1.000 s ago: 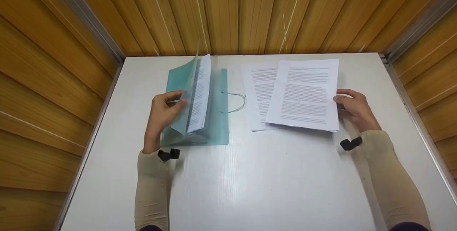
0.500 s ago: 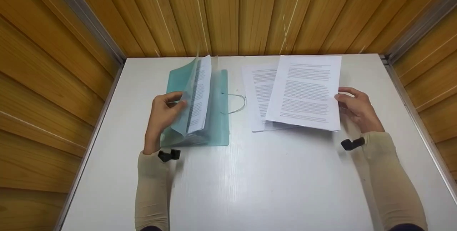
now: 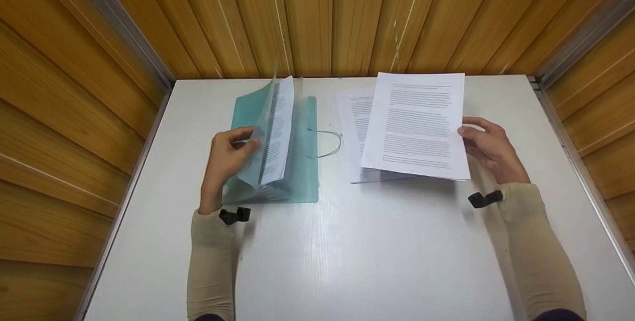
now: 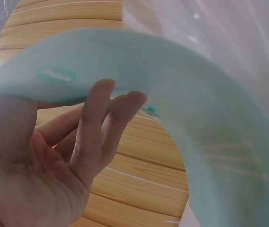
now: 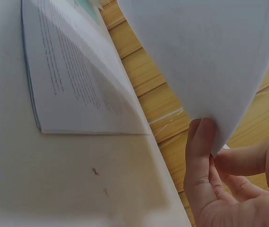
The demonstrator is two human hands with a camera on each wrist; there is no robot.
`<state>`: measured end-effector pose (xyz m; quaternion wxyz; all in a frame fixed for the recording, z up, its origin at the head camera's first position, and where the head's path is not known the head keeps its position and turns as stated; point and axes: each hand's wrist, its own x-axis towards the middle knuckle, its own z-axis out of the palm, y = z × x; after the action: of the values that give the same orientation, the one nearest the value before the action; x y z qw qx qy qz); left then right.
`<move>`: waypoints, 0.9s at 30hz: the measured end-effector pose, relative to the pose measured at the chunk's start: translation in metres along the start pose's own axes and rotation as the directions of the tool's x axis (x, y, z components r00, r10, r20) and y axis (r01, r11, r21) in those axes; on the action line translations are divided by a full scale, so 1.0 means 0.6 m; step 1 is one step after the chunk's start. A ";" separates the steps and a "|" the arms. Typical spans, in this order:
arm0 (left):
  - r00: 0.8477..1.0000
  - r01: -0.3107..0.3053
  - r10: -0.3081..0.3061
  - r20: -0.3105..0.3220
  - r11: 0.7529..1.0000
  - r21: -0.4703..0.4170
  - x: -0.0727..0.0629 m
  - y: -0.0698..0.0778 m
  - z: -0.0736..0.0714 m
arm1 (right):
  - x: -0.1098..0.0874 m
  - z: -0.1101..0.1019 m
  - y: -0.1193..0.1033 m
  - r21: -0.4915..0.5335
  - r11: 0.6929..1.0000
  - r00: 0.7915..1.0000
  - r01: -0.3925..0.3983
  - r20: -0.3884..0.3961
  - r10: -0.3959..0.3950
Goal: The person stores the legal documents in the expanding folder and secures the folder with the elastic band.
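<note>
Along the back edge of the worktop (image 3: 357,251), at left, a green folder (image 3: 305,172) has its cover (image 3: 250,174) pinched by fingers of the left hand (image 3: 225,157); at right, paper (image 3: 415,125), perhaps several sheets, pinched one-sidedly by those of the right hand (image 3: 491,150), could sag and slip.

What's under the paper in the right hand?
More printed paper on the white table. In the head view its left strip shows; the held paper hides most of it.

Booth-like workspace, office-type printed sheets (image 3: 416,127) and green folder (image 3: 310,177), white table (image 3: 357,251), wood-grain panels (image 3: 310,18) on three sides, metal strips (image 3: 119,18) at corners.
</note>
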<state>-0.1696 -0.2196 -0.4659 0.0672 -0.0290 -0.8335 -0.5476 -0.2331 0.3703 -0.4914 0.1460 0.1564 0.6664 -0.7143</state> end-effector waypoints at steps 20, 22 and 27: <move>1.000 -0.022 0.022 -0.001 0.999 -0.024 -0.002 -0.002 -0.002 | -0.006 0.055 -0.014 -0.097 0.993 0.997 0.067 0.035 -0.064; 1.000 -0.020 0.020 -0.004 1.000 -0.023 -0.001 -0.002 -0.001 | -0.005 0.060 -0.015 -0.092 0.994 0.997 0.066 0.035 -0.063; 1.000 -0.025 0.025 -0.003 1.000 -0.010 0.000 -0.003 -0.001 | 0.000 0.072 -0.015 -0.050 0.996 0.997 0.069 0.049 -0.066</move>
<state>-0.1696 -0.2207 -0.4673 0.0750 -0.0389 -0.8302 -0.5510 -0.2380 0.3277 -0.4803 0.1416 0.1128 0.6858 -0.7050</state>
